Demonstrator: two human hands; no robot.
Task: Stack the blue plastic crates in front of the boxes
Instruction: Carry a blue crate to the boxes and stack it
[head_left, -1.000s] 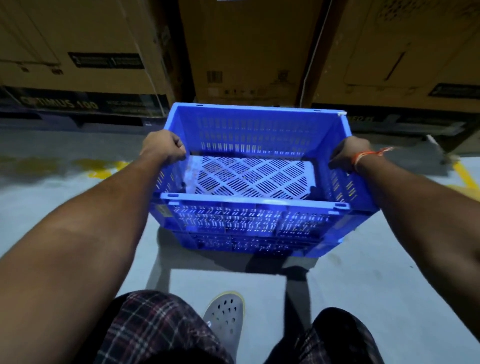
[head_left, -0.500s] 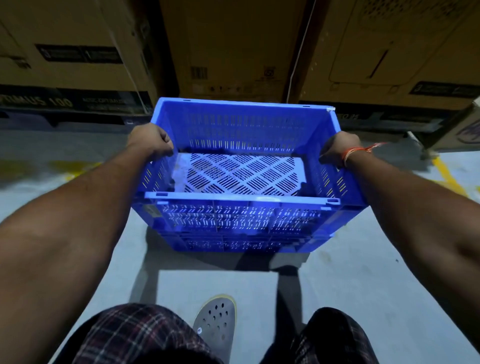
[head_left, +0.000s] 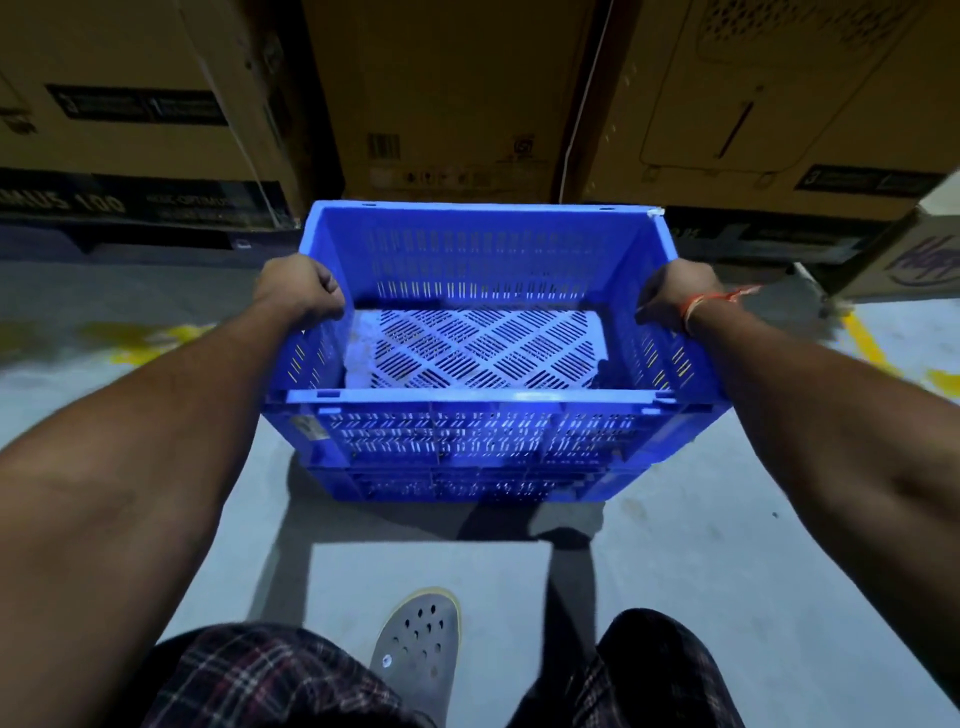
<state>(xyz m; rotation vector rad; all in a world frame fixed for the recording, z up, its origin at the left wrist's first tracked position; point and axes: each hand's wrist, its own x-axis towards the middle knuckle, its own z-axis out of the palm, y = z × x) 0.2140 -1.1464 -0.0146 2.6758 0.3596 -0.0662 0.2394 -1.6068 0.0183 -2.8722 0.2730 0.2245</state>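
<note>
A view looking down along two bare forearms at a blue plastic crate (head_left: 483, 358) with slotted walls and a lattice floor. The left hand (head_left: 298, 291) curls its fingers over the crate's left rim, and the right hand (head_left: 672, 293), with an orange thread (head_left: 709, 304) tied at the wrist, grips the right rim the same way. The crate sits directly above a second blue crate (head_left: 467, 486), whose front wall shows beneath it on the grey concrete floor (head_left: 701, 571); whether the two touch cannot be told. Just behind stand large brown cardboard boxes (head_left: 447, 98). Yellow floor markings (head_left: 867, 345) lie at both sides. At the bottom edge are plaid trousers (head_left: 270, 680) and a grey perforated clog (head_left: 418, 644).
</note>
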